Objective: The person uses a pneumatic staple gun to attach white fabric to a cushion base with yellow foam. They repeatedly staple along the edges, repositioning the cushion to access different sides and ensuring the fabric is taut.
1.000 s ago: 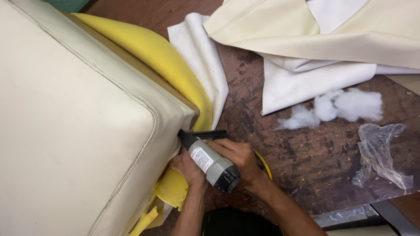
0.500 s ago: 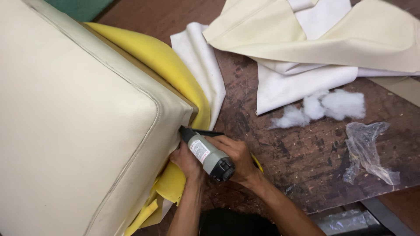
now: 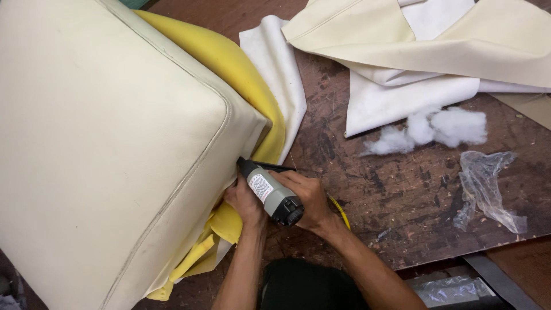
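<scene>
Cushion (image 3: pixel 109 149), cream and bulky, fills the left of the scarred tabletop (image 3: pixel 402 195), with yellow foam (image 3: pixel 229 63) bulging along its edge. My right hand (image 3: pixel 307 198) grips the grey staple gun (image 3: pixel 270 192), fingers clenched round it, nose against the cushion's corner. My left hand (image 3: pixel 244 201) presses the cover beside it, fingers curled.

label (image 3: pixel 263 186) — small white rectangle | on grey stapler (image 3: pixel 271 193) barrel

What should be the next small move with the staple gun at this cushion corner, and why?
Probably fire here, then shift slightly along the edge. The staple gun in the right hand already presses against the cream cover, the left hand holds the cover, and yellow foam still shows.
</scene>
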